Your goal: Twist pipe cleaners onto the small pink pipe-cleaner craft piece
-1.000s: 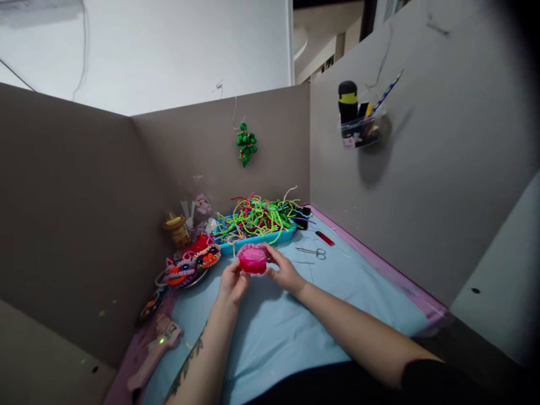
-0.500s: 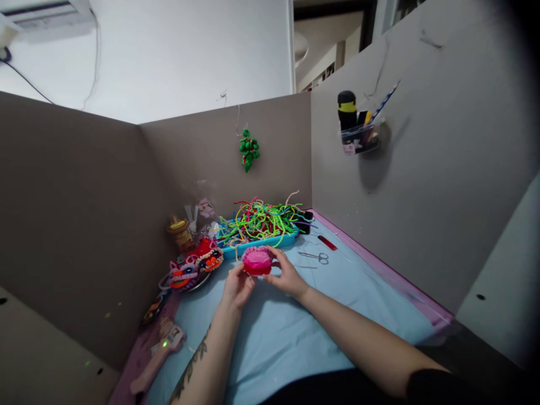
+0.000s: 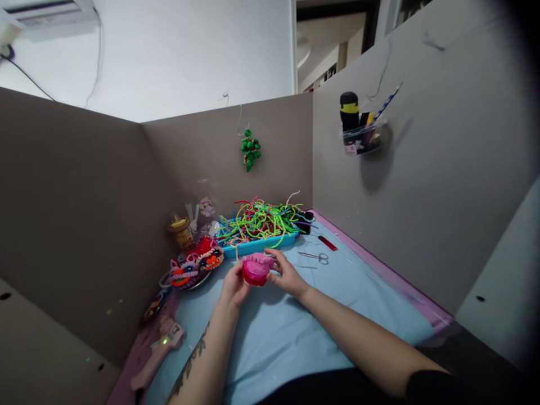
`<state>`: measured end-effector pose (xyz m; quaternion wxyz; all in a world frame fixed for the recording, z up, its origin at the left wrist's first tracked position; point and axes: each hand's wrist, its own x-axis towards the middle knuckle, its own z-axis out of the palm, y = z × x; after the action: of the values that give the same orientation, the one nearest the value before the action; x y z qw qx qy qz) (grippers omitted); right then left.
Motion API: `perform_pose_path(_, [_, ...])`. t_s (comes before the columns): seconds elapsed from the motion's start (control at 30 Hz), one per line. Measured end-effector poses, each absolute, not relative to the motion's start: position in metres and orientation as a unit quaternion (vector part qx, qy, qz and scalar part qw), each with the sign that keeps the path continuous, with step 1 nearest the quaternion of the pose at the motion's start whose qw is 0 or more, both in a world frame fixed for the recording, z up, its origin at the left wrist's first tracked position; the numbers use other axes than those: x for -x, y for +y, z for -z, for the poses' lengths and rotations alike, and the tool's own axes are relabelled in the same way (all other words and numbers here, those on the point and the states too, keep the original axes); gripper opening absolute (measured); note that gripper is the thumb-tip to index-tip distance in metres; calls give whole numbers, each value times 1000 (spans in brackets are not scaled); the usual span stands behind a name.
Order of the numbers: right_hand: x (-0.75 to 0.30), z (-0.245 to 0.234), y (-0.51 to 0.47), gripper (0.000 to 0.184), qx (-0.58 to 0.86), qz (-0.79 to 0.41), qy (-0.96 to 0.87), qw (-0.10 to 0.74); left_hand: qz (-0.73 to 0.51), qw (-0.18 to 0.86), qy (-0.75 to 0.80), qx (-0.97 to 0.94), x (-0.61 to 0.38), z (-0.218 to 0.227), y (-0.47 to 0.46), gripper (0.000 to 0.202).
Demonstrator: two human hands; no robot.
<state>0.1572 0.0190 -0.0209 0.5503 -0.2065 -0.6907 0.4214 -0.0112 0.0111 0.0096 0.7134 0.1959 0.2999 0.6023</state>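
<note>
Both hands hold one small pink and red fuzzy craft piece (image 3: 255,268) just above the light blue sheet (image 3: 295,326). My left hand (image 3: 232,287) grips its left side with curled fingers. My right hand (image 3: 286,274) pinches its right side, thumb and fingers closed on the rim. Right behind the piece lies a blue tray (image 3: 253,243) heaped with green, red and yellow pipe cleaners (image 3: 259,220).
Finished pipe-cleaner figures (image 3: 192,264) sit on a plate at left, beside a small jar (image 3: 181,230). Scissors (image 3: 314,257) and a red stick (image 3: 325,243) lie right of the tray. A pink glue gun (image 3: 158,351) rests near left. Grey partition walls enclose the desk; a cup of pens (image 3: 360,132) hangs on the right wall.
The craft piece has been tilted and turned between the hands, now showing its side more than its top. The hands stay in nearly the same place.
</note>
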Motion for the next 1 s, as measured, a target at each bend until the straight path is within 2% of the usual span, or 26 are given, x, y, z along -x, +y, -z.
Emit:
perform_pose_path(0.3, [-153,20,19,51,271,-394,-669,569,-618,698,298,-204,4,-7,9,11])
perform_pose_path(0.53, [-149,26,27,43,293,-381,-646,592,-620,654,321,-291,-3,-6,1,59])
perform_pose_path(0.67, [-151,27,29,36,319,-366,-637,598,-625,635,335,-306,-4,-6,1,65])
perform_pose_path(0.87, [-155,24,29,14,353,-300,-665,585,-631,612,349,-325,-7,-6,1,72])
perform_pose_path(1.0, [-156,24,31,6,356,-302,-664,584,-623,604,362,-341,-9,-4,1,79])
